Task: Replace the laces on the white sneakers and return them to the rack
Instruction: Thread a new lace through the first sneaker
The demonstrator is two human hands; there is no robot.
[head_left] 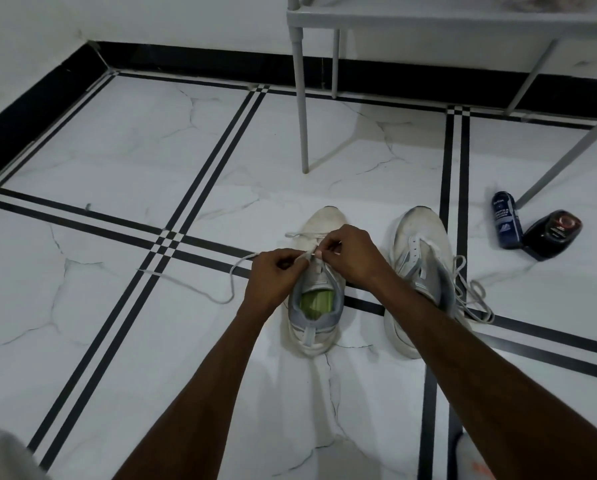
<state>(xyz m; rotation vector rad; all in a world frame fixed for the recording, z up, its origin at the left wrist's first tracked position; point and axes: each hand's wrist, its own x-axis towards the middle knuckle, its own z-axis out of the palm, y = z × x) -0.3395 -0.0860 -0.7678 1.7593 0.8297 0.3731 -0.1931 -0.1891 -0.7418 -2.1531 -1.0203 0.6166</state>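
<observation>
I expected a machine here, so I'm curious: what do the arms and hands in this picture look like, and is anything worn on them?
These are a person's two bare arms, not a machine's. The left hand and right hand wear no gloves, and no rings, watch or wristband show. Both forearms are uncovered as far as the frame's bottom edge; no sleeve is in view. No cables or markings appear on either arm.

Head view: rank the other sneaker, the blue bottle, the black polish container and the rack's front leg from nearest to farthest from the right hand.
From the right hand:
1. Other sneaker, just to its right on the floor.
2. Rack's front leg, beyond the hand, slightly left; its foot stands on the tile.
3. Blue bottle, farther right, lying near a rack leg.
4. Black polish container, touching the bottle's far side, rightmost.
</observation>
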